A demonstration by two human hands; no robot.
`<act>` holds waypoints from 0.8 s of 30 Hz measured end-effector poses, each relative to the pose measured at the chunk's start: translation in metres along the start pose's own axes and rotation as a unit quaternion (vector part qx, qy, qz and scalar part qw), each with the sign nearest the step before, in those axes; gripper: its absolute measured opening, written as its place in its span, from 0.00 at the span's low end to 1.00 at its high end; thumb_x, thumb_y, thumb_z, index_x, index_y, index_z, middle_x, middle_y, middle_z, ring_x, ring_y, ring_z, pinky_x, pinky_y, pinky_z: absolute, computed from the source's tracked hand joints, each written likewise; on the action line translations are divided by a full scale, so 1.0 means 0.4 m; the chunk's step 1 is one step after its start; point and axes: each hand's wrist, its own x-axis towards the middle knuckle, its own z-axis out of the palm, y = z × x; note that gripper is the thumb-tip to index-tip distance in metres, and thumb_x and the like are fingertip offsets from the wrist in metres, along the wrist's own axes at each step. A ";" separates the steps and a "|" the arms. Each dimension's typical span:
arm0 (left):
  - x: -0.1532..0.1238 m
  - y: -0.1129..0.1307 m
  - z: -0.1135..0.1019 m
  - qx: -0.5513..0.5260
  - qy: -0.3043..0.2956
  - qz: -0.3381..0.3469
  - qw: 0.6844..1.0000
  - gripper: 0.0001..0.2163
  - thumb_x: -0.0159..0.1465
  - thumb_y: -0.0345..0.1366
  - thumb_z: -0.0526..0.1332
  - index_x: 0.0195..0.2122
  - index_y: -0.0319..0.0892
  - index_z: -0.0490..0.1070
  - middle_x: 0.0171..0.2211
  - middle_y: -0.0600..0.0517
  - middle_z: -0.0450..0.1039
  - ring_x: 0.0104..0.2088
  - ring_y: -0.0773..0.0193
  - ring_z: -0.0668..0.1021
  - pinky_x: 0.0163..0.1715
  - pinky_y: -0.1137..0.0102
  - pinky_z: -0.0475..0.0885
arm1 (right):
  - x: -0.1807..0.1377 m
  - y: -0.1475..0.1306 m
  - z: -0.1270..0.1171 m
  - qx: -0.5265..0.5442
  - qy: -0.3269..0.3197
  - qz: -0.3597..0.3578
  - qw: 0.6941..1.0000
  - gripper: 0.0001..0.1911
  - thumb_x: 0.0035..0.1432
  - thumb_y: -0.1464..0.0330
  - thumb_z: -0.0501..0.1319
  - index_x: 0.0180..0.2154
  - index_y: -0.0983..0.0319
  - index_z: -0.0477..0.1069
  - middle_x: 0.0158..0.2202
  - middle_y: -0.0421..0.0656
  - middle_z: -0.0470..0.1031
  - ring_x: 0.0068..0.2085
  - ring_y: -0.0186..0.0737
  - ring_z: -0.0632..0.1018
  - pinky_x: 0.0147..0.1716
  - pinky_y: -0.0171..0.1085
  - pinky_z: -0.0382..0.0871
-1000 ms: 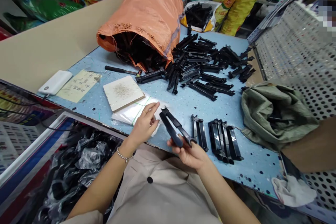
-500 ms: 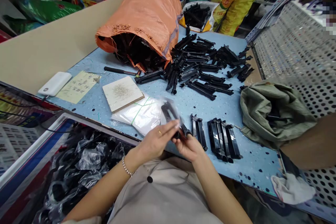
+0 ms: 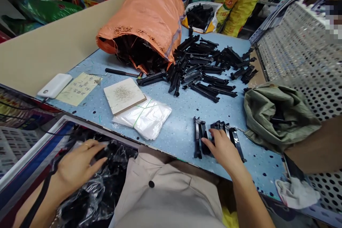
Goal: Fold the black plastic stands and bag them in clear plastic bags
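My left hand (image 3: 81, 162) is over the lower bin at the left, fingers stretched and thumb apart, just above black parts in clear plastic bags (image 3: 100, 185). Over the table's front edge, my right hand (image 3: 221, 146) reaches onto a short row of black plastic parts (image 3: 197, 137), its thumb and fingers spread and touching them. The hand hides some of these parts. A stack of clear plastic bags (image 3: 149, 117), tied with a green band, lies between the hands, partly under a square white board (image 3: 123, 94).
An orange woven sack (image 3: 149, 14) lies open on the blue table, black parts spilling beside it (image 3: 200, 64). A dark-handled tool (image 3: 120, 72), white device (image 3: 55, 85) and yellow note (image 3: 78, 89) are at left. At right are a green cloth bag (image 3: 278, 114) and perforated panel (image 3: 299, 57).
My hands have parted. The left moved down-left to the bin, and the black part in a clear bag has left the table area. My right hand moved right onto the row of black parts.
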 end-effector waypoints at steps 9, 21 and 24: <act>0.218 0.224 0.161 -0.076 0.088 0.024 0.993 0.15 0.65 0.41 0.55 0.45 0.38 0.75 0.44 0.42 0.74 0.45 0.53 0.75 0.48 0.61 0.71 | 0.003 0.007 0.015 -0.142 -0.128 0.032 0.981 0.13 0.61 0.61 0.55 0.38 0.63 0.72 0.34 0.51 0.77 0.36 0.52 0.78 0.29 0.39 0.60; 0.355 0.174 0.186 -0.634 0.008 -0.223 0.741 0.14 0.46 0.44 0.70 0.27 0.39 0.74 0.23 0.55 0.70 0.22 0.71 0.67 0.23 0.73 0.60 | 0.048 -0.117 0.072 0.587 -0.224 0.029 0.778 0.21 0.51 0.54 0.65 0.41 0.62 0.75 0.35 0.44 0.78 0.34 0.39 0.75 0.31 0.35 0.68; 0.351 0.185 0.183 -0.671 0.038 -0.225 0.706 0.15 0.40 0.38 0.74 0.24 0.38 0.73 0.23 0.55 0.71 0.24 0.71 0.69 0.26 0.74 0.62 | 0.090 -0.244 0.100 0.678 -0.286 0.030 0.676 0.20 0.49 0.56 0.69 0.39 0.62 0.77 0.32 0.43 0.78 0.31 0.37 0.75 0.30 0.35 0.70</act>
